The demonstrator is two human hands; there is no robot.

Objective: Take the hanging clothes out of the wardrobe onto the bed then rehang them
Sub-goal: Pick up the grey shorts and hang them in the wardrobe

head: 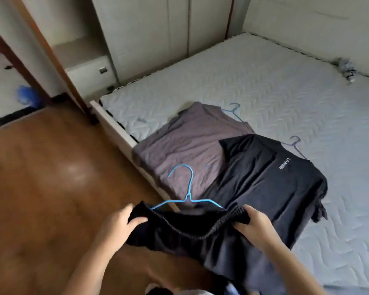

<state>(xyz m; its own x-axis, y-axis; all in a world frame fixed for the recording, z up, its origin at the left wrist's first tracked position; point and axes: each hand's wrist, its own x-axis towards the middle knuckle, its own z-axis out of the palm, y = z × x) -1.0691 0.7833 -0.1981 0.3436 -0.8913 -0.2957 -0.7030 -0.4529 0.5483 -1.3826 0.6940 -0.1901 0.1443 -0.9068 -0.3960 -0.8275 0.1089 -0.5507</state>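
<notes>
**A:** Head view first: how are the two hands posed?

**B:** Both are low in the middle, with bare forearms reaching forward from the bottom edge. The left grip [117, 222] pinches the left end of the elastic waistband on a dark garment [192, 241], thumb on top and fingers curled under the cloth. The right grip [258, 224] is curled round the right end in the same way. The band sags in a curve between them.

**A:** And the hanger?

**B:** A blue hanger [188, 194] rises from behind the waistband, hook up and turned left. Its shoulders slope down behind the cloth. I cannot tell whether either hand touches it.

**A:** Where is that garment held?

**B:** It is over the left edge of the bed [264, 92], at its near end. Part of it is above the wooden floor [41, 177], and the lower part hangs toward the person.

**A:** What lies on the bed?

**B:** A grey-purple garment [185, 145] lies flat along the left edge, with a thin hanger hook [232, 110] at its far end. A black T-shirt [264, 173] with small white lettering overlaps its right side. A second hook [294, 143] pokes out beyond it. A small crumpled bundle [347, 70] sits at the far right edge.

**A:** Anything off the bed?

**B:** A pale drawer unit [92, 75] stands beyond the far left corner.
</notes>
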